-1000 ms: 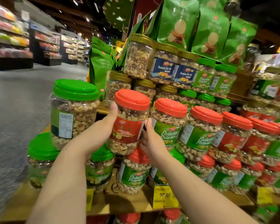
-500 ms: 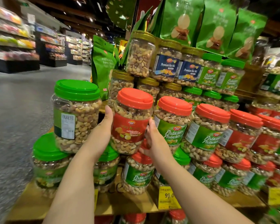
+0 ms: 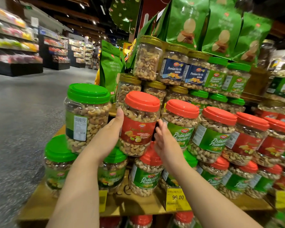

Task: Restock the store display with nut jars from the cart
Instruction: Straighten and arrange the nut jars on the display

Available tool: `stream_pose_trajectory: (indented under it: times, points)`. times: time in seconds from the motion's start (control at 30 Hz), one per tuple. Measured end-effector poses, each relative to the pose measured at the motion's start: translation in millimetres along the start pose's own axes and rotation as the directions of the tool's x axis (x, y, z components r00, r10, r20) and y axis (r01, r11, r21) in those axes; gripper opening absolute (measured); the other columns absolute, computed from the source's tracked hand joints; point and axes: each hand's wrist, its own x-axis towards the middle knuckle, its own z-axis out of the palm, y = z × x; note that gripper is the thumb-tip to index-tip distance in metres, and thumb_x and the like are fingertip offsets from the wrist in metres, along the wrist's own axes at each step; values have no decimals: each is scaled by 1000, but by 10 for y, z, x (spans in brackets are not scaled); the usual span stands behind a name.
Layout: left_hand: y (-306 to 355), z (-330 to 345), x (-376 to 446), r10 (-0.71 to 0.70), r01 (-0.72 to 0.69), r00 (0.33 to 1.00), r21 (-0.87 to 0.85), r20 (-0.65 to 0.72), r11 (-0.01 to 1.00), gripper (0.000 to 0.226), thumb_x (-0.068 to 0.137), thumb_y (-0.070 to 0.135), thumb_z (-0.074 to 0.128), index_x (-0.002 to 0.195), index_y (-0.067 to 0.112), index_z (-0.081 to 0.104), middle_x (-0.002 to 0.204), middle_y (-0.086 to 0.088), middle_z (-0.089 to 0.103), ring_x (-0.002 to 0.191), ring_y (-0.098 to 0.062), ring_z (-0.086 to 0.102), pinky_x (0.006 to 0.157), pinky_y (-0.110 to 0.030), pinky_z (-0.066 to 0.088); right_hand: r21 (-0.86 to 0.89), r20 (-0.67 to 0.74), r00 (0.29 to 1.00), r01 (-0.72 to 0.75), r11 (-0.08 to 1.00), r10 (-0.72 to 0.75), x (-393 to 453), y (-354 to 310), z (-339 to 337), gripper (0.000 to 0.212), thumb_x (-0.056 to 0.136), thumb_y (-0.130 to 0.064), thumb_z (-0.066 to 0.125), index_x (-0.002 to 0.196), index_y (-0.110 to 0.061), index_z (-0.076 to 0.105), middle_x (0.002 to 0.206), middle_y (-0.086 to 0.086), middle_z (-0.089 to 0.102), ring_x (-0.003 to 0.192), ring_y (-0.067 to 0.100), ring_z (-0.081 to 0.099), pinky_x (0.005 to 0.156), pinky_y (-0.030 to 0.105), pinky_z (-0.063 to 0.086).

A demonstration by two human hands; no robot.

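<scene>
The jar with the red lid (image 3: 139,124) stands straight up in the second row of the display shelf (image 3: 138,206), with its lid on top and its red label facing the person. It sits on the lids of two jars below it, a green lid jar (image 3: 112,170) on its left and a pistachio jar (image 3: 146,175) under its right. The left hand (image 3: 111,131) is on the left side of the jar. Its thumb lies up along the jar's wall, almost to the lid, and the other fingers go around the back where I cannot see them, so it looks like it holds the jar. The right hand (image 3: 165,140) is just beside the jar's right side, with its fingers straight and spread out. I cannot tell if the fingertips touch the jar; it holds nothing. So the jar is right between the two hands, and the left hand is the closer one. On the jar's right stands the next jar (image 3: 181,124), very near it. On its left is a big green lid jar (image 3: 87,116) with a gap between. I think the jar is almost in its place, and the left hand may only need to nudge it straight and let go. If it sits crooked on the two lids, it could tip.
</scene>
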Motion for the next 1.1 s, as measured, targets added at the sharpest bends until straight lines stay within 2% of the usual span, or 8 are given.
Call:
stream_pose_trajectory:
  times: [0.07,0.17,0.23,0.43,0.57,0.7,0.83,1.1]
  points:
    - [87,-89,-57,2,-2,1000,8,-3,1000,67,60,98,32,105,58,61,98,44,53,124,-3,47,118,-38,33,-74,-55,988,139,988,-143,-201,-22,-4,23,107,-50,35,125,-57,48,127,-38,58,115,-22,50,97,9,43]
    - [131,-306,-156,51,-50,998,41,-24,998,90,60,99,46,126,41,64,128,25,64,124,-7,60,114,-40,43,-159,-177,914,338,928,-364,-450,-10,-7,28,109,-36,40,130,-33,59,118,-31,64,112,-22,53,86,2,42]
    - [167,-482,-246,75,-74,992,21,-97,997,89,66,92,57,123,24,69,119,10,74,108,-10,72,102,-42,54,-72,-179,895,403,912,-409,-553,-11,56,37,101,-43,42,120,-25,69,112,-23,70,112,-8,61,86,8,47]
    - [108,-1000,-318,158,-234,830,-76,-535,969,52,97,62,51,92,16,73,79,-6,77,61,-16,72,57,-28,53,-221,142,945,319,922,-293,-529,46,556,57,91,-68,40,132,-36,63,131,-24,63,126,-7,53,109,29,44]
    - [-171,-1093,-155,122,-230,717,-68,-686,971,54,97,70,40,102,25,70,104,-3,71,90,-16,64,87,-43,52,-273,291,942,252,929,-170,-463,-5,820,65,94,-68,37,151,-39,41,143,-36,40,129,-23,36,115,17,30]
    - [-329,-928,21,47,-81,774,-25,-631,996,84,91,84,18,146,30,54,153,-1,50,143,-27,43,121,-53,29,-269,336,938,181,946,-85,-375,-64,1044,67,100,-60,40,160,-37,21,154,-28,27,137,-10,24,111,17,22]
    - [-511,-902,174,-68,26,848,-87,-526,996,128,52,111,6,149,39,48,158,2,46,147,-24,38,123,-54,25,-223,312,948,137,965,-62,-285,-59,1206,69,102,-58,43,161,-38,13,166,-16,21,150,3,24,123,29,22]
    - [-463,-1007,61,-22,-24,813,-70,-581,997,131,44,112,2,132,38,65,140,-1,63,135,-26,52,117,-57,32,-172,310,950,81,982,-24,-105,13,1321,84,86,-77,45,158,-49,12,164,-16,27,150,15,29,124,47,27]
